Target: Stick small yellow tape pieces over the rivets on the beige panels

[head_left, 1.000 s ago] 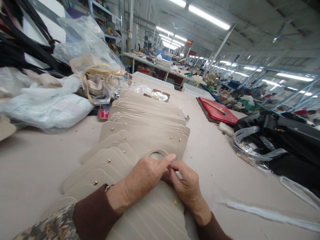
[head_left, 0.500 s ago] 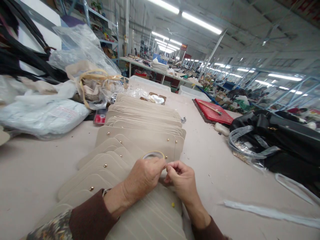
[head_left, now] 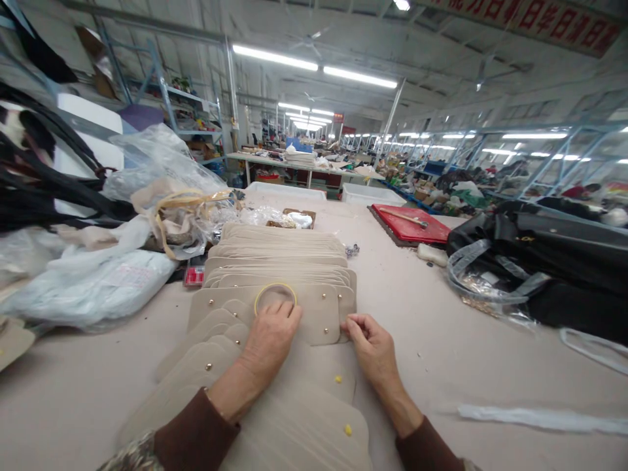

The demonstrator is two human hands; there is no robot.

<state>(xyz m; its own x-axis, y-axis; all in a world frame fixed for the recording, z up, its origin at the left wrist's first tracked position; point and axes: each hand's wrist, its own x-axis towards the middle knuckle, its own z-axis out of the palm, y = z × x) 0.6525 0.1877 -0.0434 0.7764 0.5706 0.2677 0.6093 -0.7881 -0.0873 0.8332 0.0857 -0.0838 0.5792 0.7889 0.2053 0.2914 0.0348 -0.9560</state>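
My left hand (head_left: 269, 337) is closed on a thin roll of tape (head_left: 275, 286) with a yellow rim, held over beige panels. Those beige panels (head_left: 275, 405) lie overlapped in a long row, several with small gold-coloured studs (head_left: 209, 367). To the right, my right hand (head_left: 371, 343) pinches thumb and forefinger together beside the right edge of a studded panel (head_left: 314, 320). Whatever is between those fingertips is too small to make out. Small yellow pieces (head_left: 348, 430) sit on the nearer panels.
Clear plastic bags (head_left: 93, 281) and tan straps crowd the left side. A red board (head_left: 409, 224) with a hammer on it lies at the back right. Nearer on the right are a black bag (head_left: 549, 261) and a white strip (head_left: 534, 417).
My hands have moved apart: the left went left with the tape roll, the right slightly right. One more yellow piece now shows on the panels. The camera view has tilted.
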